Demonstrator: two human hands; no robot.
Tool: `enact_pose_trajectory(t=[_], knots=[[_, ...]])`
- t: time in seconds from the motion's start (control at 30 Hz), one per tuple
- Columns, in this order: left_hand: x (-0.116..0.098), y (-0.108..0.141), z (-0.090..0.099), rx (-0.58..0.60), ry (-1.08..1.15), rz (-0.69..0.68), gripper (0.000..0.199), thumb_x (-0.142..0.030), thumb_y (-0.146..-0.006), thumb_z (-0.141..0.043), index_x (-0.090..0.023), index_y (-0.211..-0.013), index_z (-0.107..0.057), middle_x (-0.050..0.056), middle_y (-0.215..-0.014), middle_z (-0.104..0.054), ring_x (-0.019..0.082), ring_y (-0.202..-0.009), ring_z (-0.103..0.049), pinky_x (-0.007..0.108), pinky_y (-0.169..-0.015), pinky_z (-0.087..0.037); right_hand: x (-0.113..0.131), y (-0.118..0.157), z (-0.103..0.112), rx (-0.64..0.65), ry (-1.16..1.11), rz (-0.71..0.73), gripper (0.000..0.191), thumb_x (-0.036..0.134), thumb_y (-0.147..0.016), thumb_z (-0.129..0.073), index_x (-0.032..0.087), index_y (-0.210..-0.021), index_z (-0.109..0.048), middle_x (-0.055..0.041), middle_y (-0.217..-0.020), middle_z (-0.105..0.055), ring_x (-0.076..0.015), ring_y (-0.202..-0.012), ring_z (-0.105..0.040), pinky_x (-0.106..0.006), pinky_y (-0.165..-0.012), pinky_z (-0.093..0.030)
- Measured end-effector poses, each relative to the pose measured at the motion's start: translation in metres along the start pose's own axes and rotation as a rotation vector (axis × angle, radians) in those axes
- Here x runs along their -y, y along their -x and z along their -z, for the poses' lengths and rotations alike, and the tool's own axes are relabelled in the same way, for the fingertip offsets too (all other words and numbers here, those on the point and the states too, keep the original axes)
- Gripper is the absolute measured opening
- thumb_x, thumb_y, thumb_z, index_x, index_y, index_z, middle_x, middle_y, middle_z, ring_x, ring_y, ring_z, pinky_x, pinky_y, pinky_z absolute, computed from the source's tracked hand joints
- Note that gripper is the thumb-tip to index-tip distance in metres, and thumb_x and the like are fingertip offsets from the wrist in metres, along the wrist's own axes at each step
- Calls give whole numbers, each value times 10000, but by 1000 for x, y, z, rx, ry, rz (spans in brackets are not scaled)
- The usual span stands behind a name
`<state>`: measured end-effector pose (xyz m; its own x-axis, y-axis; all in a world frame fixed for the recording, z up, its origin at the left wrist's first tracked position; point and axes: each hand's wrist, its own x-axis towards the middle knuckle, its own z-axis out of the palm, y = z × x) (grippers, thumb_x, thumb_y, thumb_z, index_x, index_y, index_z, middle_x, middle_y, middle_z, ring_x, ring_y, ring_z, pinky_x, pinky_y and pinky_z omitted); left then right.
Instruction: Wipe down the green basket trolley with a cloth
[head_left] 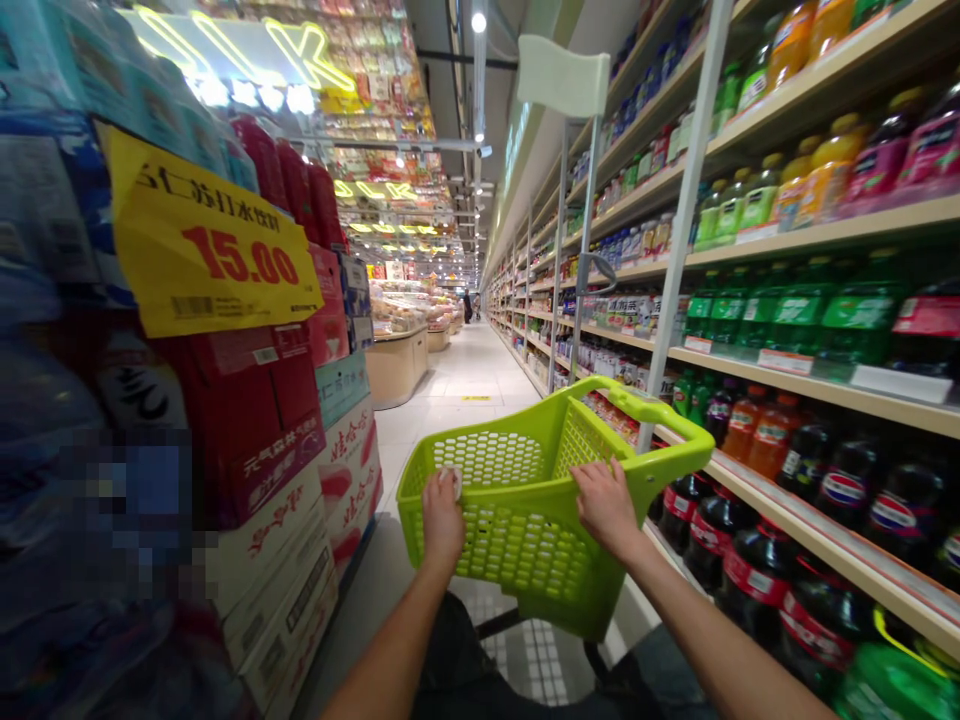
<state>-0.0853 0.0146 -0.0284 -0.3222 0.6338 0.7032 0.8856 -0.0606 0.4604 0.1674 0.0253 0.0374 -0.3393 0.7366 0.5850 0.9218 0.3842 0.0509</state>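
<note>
A lime-green plastic shopping cart (517, 505) with perforated walls stands sideways across the aisle in front of me. Its handle (690, 447) points to the right, toward the shelves. My left hand (442, 515) is closed over the near rim at the cart's left end. Something small and white shows by its fingers, too little to name. Farther right, my right hand (606, 500) wraps around the same rim, close to the handle end. The part of the basket that I can see into holds no goods.
Stacked drink cartons (277, 450) rise close on the left, with a yellow price sign (214, 235). Shelves of bottles (795, 300) line the right side. A white-tiled aisle (457, 365) runs ahead past wooden display counters (397, 350). A person (467, 305) is far off.
</note>
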Motion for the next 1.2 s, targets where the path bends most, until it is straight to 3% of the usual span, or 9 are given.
enact_pose_trajectory(t=[0.17, 0.27, 0.37, 0.43, 0.67, 0.87, 0.93, 1.07, 1.2], knots=[[-43, 5, -14, 181, 39, -166, 503, 33, -692, -333, -163, -1105, -544, 92, -1223, -509, 206, -1184, -394, 402, -1015, -324, -2, 0, 0, -12, -4, 19, 380, 92, -731, -464, 164, -1083, -589, -67, -1035, -632, -217, -1012, -493, -414, -1012, -156], [-26, 2, -3, 186, 27, -146, 531, 43, -668, -325, -160, -1110, -539, 86, -1221, -506, 193, -1182, -396, 381, -1026, -312, -4, 0, 1, -7, -8, 25, 385, 84, -731, -456, 163, -1083, -589, -65, -1037, -632, -217, -1013, -492, -414, -1013, -157], [10, -1, 15, 47, -49, 40, 533, 34, -660, -315, -128, -1121, -527, 108, -1190, -509, 210, -1172, -407, 377, -1025, -313, -4, 0, 1, -8, -14, 13, 372, 90, -738, -452, 154, -1076, -595, -68, -1030, -633, -223, -1012, -490, -418, -1017, -148], [17, 0, 20, -7, -70, 104, 535, 22, -660, -323, -126, -1139, -513, 112, -1188, -506, 219, -1168, -411, 383, -1019, -322, -2, 0, 0, -18, -11, -1, 361, 98, -741, -457, 149, -1070, -598, -72, -1015, -635, -226, -1006, -491, -420, -1019, -146], [-52, 11, -10, 209, 44, -169, 493, 11, -695, -343, -172, -1103, -553, 77, -1236, -509, 214, -1191, -389, 402, -1006, -330, -4, 2, 0, -22, 6, 8, 377, 88, -742, -448, 162, -1085, -588, -68, -1039, -631, -225, -1010, -489, -420, -1015, -154], [-27, 10, -5, 90, 0, -99, 536, 32, -680, -332, -136, -1158, -511, 125, -1257, -483, 230, -1210, -377, 445, -1023, -306, -4, 2, 1, -24, 1, 1, 369, 94, -742, -452, 156, -1077, -593, -69, -1019, -633, -225, -1012, -486, -417, -1023, -141], [-32, 12, -10, 92, 2, -110, 533, 32, -683, -334, -131, -1158, -513, 133, -1257, -486, 242, -1218, -371, 459, -1018, -309, -4, 2, 0, -29, -2, -10, 363, 99, -742, -455, 161, -1069, -598, -71, -1010, -634, -225, -1008, -487, -419, -1026, -136], [-57, 19, -25, 158, 74, -262, 524, 38, -692, -338, -137, -1148, -527, 124, -1276, -482, 244, -1233, -361, 458, -1023, -314, -6, 2, 0, -20, -11, -2, 377, 96, -742, -451, 175, -1083, -590, -67, -1024, -631, -216, -1013, -487, -415, -1025, -139], [-45, 18, -23, 123, 113, -249, 582, 49, -659, -341, -136, -1191, -489, 131, -1305, -453, 240, -1255, -341, 468, -1032, -306, -8, 3, 2, -16, -6, 2, 381, 95, -740, -457, 175, -1089, -587, -68, -1031, -629, -218, -1025, -483, -418, -1026, -148]])
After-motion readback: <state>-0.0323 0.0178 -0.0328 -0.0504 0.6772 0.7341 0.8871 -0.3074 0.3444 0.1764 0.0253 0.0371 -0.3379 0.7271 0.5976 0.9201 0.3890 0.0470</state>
